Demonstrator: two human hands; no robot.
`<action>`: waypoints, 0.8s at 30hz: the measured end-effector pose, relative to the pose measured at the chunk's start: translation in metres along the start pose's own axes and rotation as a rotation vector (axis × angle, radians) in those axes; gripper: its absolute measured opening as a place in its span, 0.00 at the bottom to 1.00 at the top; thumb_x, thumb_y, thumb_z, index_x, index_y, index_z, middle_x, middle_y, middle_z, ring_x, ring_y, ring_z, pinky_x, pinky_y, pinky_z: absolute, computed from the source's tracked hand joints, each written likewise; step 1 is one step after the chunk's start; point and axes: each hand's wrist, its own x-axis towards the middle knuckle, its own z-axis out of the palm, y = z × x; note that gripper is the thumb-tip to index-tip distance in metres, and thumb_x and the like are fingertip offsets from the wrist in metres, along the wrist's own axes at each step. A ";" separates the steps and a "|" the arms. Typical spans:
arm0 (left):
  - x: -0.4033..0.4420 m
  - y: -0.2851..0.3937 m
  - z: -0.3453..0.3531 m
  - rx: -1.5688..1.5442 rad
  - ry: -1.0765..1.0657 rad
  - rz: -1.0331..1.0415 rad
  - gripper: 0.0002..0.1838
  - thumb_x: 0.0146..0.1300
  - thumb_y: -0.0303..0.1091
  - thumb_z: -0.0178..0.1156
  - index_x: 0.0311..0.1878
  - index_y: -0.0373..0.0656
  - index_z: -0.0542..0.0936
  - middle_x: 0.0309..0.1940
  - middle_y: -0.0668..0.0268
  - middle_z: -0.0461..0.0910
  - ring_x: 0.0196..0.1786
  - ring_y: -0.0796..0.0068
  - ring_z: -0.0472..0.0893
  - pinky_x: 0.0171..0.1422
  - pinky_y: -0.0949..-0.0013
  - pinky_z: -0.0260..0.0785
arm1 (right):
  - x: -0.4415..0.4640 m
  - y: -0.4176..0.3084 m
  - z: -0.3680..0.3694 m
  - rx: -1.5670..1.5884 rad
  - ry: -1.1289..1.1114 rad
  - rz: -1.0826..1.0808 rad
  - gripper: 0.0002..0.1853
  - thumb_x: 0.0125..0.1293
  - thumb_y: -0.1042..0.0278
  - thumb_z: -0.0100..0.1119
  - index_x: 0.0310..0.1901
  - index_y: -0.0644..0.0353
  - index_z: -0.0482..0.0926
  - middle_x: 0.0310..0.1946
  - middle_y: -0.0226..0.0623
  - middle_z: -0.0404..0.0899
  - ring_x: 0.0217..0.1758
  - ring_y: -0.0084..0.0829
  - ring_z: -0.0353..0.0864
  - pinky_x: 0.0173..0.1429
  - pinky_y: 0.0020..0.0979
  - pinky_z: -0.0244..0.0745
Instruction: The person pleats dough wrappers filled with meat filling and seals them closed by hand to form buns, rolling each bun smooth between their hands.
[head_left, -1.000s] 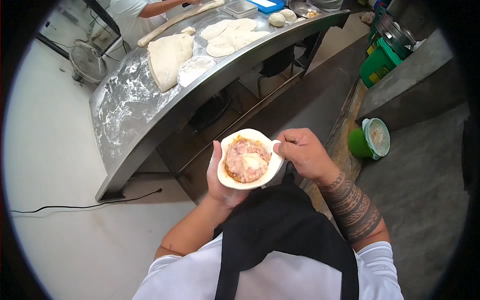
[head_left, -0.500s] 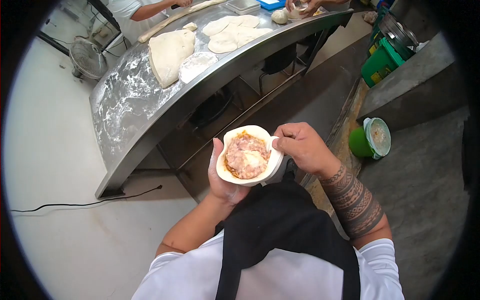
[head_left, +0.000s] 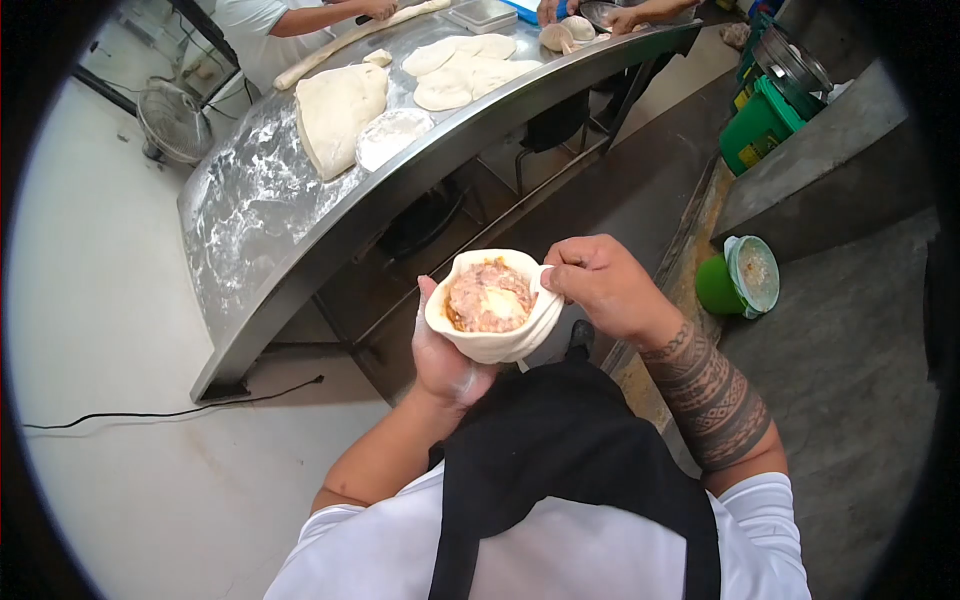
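A round dough wrapper (head_left: 500, 347) forms a cup around pinkish minced meat filling (head_left: 490, 297), with brown sauce showing at its edge. It rests in my left hand (head_left: 445, 365), which cradles it from below with the thumb up along its left side. My right hand (head_left: 605, 285) pinches the wrapper's right rim between thumb and fingers, where folds gather down the side. The top stays open and the filling shows. My left fingers are mostly hidden beneath the dough.
Ahead stands a floured steel table (head_left: 250, 210) bearing a large dough slab (head_left: 340, 115), flat dough rounds (head_left: 465, 78) and a bowl of flour (head_left: 393, 138). Other people's hands (head_left: 630, 15) work at its far side. A green bucket (head_left: 722, 283) stands right; a black cable (head_left: 180, 408) lies left.
The right rim of the wrapper is gathered into more folds and its side tilts into view. Both hands have shifted slightly. Across the table, another person's hands have moved around the buns.
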 end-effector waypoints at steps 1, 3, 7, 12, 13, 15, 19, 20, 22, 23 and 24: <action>-0.001 -0.003 0.000 -0.025 0.024 0.036 0.41 0.76 0.71 0.39 0.72 0.44 0.71 0.68 0.55 0.76 0.66 0.55 0.80 0.72 0.50 0.71 | 0.000 0.000 0.001 -0.003 0.001 0.013 0.09 0.69 0.69 0.62 0.32 0.66 0.82 0.26 0.25 0.78 0.32 0.15 0.72 0.39 0.25 0.70; -0.001 -0.007 -0.006 -0.010 0.010 0.070 0.41 0.76 0.71 0.39 0.70 0.43 0.72 0.67 0.56 0.77 0.66 0.55 0.80 0.72 0.50 0.71 | 0.002 -0.001 0.002 -0.028 0.000 0.022 0.09 0.69 0.69 0.62 0.32 0.66 0.81 0.26 0.25 0.78 0.32 0.15 0.72 0.39 0.25 0.69; -0.001 0.001 -0.012 0.002 -0.051 0.018 0.43 0.76 0.71 0.37 0.70 0.40 0.72 0.66 0.55 0.77 0.67 0.56 0.79 0.74 0.51 0.70 | 0.005 -0.004 0.004 -0.054 -0.015 0.010 0.10 0.69 0.69 0.62 0.32 0.67 0.81 0.25 0.24 0.78 0.31 0.15 0.71 0.38 0.25 0.69; -0.003 0.004 -0.008 0.009 -0.063 -0.020 0.43 0.76 0.72 0.37 0.69 0.39 0.72 0.66 0.54 0.77 0.68 0.56 0.78 0.74 0.52 0.70 | 0.007 -0.008 0.001 -0.146 -0.060 -0.053 0.10 0.68 0.69 0.63 0.32 0.67 0.81 0.25 0.24 0.78 0.31 0.15 0.72 0.37 0.26 0.69; -0.003 0.004 -0.006 0.030 -0.046 -0.014 0.43 0.76 0.72 0.37 0.69 0.39 0.72 0.66 0.54 0.78 0.68 0.56 0.78 0.74 0.52 0.70 | 0.008 -0.004 0.001 -0.148 -0.057 -0.070 0.10 0.68 0.68 0.63 0.32 0.67 0.81 0.25 0.24 0.78 0.31 0.15 0.72 0.37 0.26 0.69; -0.004 0.004 -0.006 0.038 -0.034 -0.020 0.43 0.76 0.71 0.37 0.69 0.39 0.72 0.66 0.54 0.78 0.68 0.56 0.79 0.74 0.52 0.70 | 0.007 -0.003 0.001 -0.131 -0.058 -0.074 0.10 0.68 0.68 0.63 0.32 0.67 0.81 0.25 0.24 0.78 0.31 0.15 0.72 0.37 0.25 0.69; -0.001 0.009 -0.008 0.038 -0.068 -0.076 0.43 0.76 0.71 0.37 0.69 0.38 0.72 0.66 0.53 0.77 0.67 0.55 0.79 0.74 0.52 0.70 | 0.005 -0.014 0.004 -0.140 -0.019 -0.081 0.10 0.68 0.69 0.62 0.31 0.68 0.80 0.24 0.24 0.77 0.31 0.15 0.71 0.36 0.25 0.69; -0.001 0.012 -0.009 0.049 -0.080 -0.093 0.43 0.76 0.71 0.37 0.69 0.38 0.72 0.66 0.53 0.77 0.67 0.55 0.79 0.74 0.52 0.71 | 0.005 -0.015 0.004 -0.164 0.004 -0.095 0.10 0.68 0.70 0.61 0.31 0.68 0.80 0.24 0.24 0.76 0.31 0.14 0.71 0.36 0.26 0.68; 0.000 0.016 -0.011 0.037 -0.095 -0.155 0.43 0.75 0.72 0.37 0.70 0.41 0.72 0.66 0.51 0.77 0.66 0.52 0.80 0.71 0.47 0.73 | 0.006 -0.016 0.001 -0.174 -0.061 -0.062 0.10 0.68 0.70 0.61 0.31 0.68 0.80 0.24 0.23 0.75 0.31 0.14 0.70 0.36 0.26 0.68; 0.001 0.017 -0.012 0.031 -0.103 -0.186 0.43 0.75 0.73 0.37 0.70 0.42 0.71 0.65 0.50 0.77 0.65 0.50 0.80 0.69 0.45 0.74 | 0.006 -0.016 0.000 -0.179 -0.093 -0.047 0.10 0.68 0.70 0.61 0.31 0.68 0.80 0.23 0.23 0.74 0.31 0.14 0.70 0.36 0.26 0.68; 0.001 0.016 -0.009 0.057 -0.065 -0.133 0.43 0.75 0.73 0.36 0.70 0.42 0.71 0.66 0.51 0.77 0.66 0.51 0.80 0.70 0.45 0.73 | 0.006 -0.015 0.000 -0.183 -0.078 -0.046 0.10 0.68 0.70 0.61 0.31 0.68 0.81 0.23 0.23 0.74 0.31 0.14 0.69 0.36 0.26 0.68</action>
